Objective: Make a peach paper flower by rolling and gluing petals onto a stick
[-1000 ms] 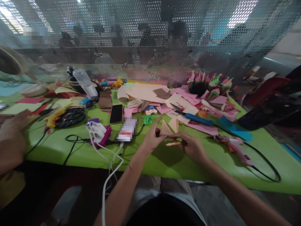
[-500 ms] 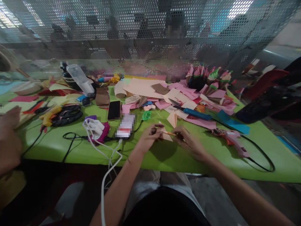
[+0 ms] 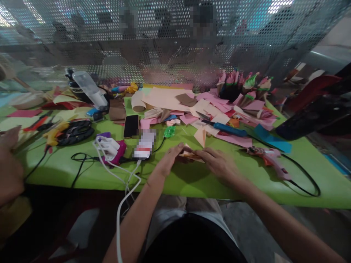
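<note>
**Peach-coloured thin paper piece (image 3: 189, 154) bridges both our hands, long axis crosswise**

Nearest first: our left hand (image 3: 170, 159) has its fingers curled in over the paper's left end; our right hand (image 3: 221, 164) lies over its right end, fingers bent and close together. Both look narrowed onto the paper, little gap left. Thumbs are mostly hidden, so we can't tell exactly how they press. Right hand is slightly blurred.

Key relation: the paper sits directly between the fingertips, long axis running left to right, right end a touch nearer our body. Neither hand is nearer; each covers one end. The shadow under it suggests it's held just above the green tabletop (image 3: 192, 188). Whether the narrow edge is a roll or a fold, we can't tell.

Right of us: pink glue gun (image 3: 276, 164), well apart from the right hand. Left: magenta power block (image 3: 120, 150) with white plugs, no marking we can read. Just beyond the hands: folded peach paper triangle (image 3: 201, 137), apart from the fingers.

Labels: lit phone (image 3: 144, 148) shows a red band, but its screen is pixelated. Dark-screened phone (image 3: 131, 126) shows no writing. Farther back, black bottle (image 3: 77, 91) carries a pale mark, too small to read.
</note>
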{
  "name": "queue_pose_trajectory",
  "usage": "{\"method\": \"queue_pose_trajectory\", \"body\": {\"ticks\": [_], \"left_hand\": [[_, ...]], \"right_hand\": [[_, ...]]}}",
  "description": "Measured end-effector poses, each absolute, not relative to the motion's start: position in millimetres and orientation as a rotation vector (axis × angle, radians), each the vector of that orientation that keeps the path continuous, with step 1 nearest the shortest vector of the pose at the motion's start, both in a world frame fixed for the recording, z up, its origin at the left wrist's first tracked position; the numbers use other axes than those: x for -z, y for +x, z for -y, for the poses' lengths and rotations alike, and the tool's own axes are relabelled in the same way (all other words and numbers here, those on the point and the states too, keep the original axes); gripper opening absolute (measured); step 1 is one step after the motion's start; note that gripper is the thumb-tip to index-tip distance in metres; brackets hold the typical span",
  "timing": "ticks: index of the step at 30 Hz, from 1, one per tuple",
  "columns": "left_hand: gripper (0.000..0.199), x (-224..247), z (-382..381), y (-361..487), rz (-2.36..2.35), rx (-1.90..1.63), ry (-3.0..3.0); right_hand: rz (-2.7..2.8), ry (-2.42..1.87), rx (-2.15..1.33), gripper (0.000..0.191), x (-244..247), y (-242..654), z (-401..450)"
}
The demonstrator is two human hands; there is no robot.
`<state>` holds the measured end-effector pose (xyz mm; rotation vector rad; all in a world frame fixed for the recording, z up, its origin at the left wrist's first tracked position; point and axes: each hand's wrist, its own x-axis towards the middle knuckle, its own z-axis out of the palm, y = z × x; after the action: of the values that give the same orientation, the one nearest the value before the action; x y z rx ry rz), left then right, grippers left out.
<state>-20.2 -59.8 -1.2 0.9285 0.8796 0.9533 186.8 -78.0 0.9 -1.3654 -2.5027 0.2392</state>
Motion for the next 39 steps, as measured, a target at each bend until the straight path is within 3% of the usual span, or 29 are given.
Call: {"method": "queue_pose_trajectory", "body": {"ticks": [6, 14, 19, 23, 27, 39], "left_hand": [[0.039, 3, 60, -17, -0.947, -0.917, 0.987], [0.029, 9, 57, -18, -0.941, -0.930, 1.026], [0.013, 2, 62, -20, -1.051, -0.886, 1.468], [0.024, -8, 75, -21, -1.440, -0.803, 2.098], [0.037, -8, 90, -19, -1.420, -0.591, 2.395], [0.010, 9, 103, -10, -1.513, -0.516, 2.643]], "right_hand": [[2.509, -1.383, -0.283, 0.035, 0, 188, 78], [2.332, -1.066, -0.263, 0.024, 13, 198, 76], [2.304, -1.039, -0.297, 0.025, 19, 197, 80], [2.333, -1.037, -0.219, 0.023, 22, 194, 80], [2.329, -0.971, -0.109, 0.021, 25, 193, 80], [2.341, -1.095, -0.259, 0.018, 22, 197, 81]]}}
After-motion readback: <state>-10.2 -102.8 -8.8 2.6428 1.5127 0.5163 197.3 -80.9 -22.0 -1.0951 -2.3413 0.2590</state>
